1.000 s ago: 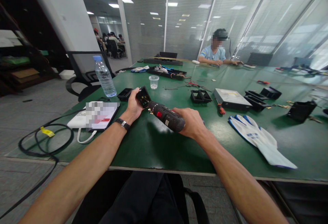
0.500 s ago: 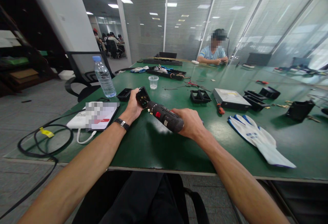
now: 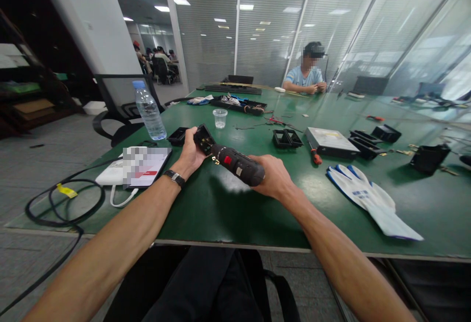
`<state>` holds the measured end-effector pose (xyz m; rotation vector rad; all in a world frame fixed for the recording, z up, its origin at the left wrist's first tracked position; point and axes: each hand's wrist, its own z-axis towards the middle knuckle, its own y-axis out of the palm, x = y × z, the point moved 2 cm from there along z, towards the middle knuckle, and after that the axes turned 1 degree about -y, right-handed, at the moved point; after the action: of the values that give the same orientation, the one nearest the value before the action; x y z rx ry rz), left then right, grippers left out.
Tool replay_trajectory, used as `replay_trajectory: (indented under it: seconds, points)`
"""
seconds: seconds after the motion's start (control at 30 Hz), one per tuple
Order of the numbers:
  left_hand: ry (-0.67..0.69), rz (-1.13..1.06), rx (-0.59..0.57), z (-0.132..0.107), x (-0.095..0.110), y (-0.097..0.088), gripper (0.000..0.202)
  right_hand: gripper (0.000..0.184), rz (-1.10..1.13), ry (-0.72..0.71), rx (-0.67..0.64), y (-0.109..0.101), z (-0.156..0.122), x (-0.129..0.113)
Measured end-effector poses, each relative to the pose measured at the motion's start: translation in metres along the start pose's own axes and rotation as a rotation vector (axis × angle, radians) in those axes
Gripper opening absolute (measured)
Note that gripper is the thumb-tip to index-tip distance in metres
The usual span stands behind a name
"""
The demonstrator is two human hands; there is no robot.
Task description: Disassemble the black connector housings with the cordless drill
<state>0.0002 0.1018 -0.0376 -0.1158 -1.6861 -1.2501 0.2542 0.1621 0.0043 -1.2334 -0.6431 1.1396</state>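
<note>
My left hand (image 3: 192, 152) is closed around a small black plastic box (image 3: 203, 135), tilted with its open side toward the tool. Small brass-coloured parts (image 3: 215, 160) show near its lower edge. My right hand (image 3: 274, 174) grips a black power screwdriver (image 3: 237, 164) with a red button on its body. Its front end points left into the box; the tip itself is hidden. Behind my left hand another black box (image 3: 178, 136) rests on the table.
On the green table (image 3: 206, 214) stand a water bottle (image 3: 149, 111) and a clear cup (image 3: 220, 118). A tablet (image 3: 150, 167) lies left, a white glove (image 3: 368, 197) right. Beyond are a metal-cased unit (image 3: 332, 141), a red-handled tool (image 3: 315, 157) and a seated person (image 3: 306, 77).
The black box and the screwdriver's front have shifted very slightly in my hands. Both hands keep their hold, and the things on the table stay where they were.
</note>
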Motion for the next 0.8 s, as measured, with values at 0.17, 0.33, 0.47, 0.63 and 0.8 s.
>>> replay_trajectory:
  seconds: [0.17,0.33,0.47,0.63,0.8]
  points:
    - [0.011,0.026,0.005,0.0010,-0.0001,0.0000,0.030,0.035,-0.012,0.012,0.021,0.0006,0.0003,-0.0002]
    - [0.009,0.018,0.005,0.0006,-0.0005,0.0003,0.030,0.028,-0.029,0.006,0.007,0.0008,0.0012,-0.0004]
    - [-0.007,0.017,-0.006,0.0006,-0.0004,-0.0005,0.032,0.028,-0.047,0.013,0.003,0.0008,0.0020,0.0009]
    - [-0.008,0.007,-0.012,0.0026,-0.0003,-0.0027,0.030,0.034,-0.049,0.011,0.002,0.0020,0.0026,0.0024]
    - [-0.008,0.022,-0.022,0.0033,-0.0009,-0.0038,0.030,0.030,-0.047,-0.001,0.017,0.0020,0.0016,0.0038]
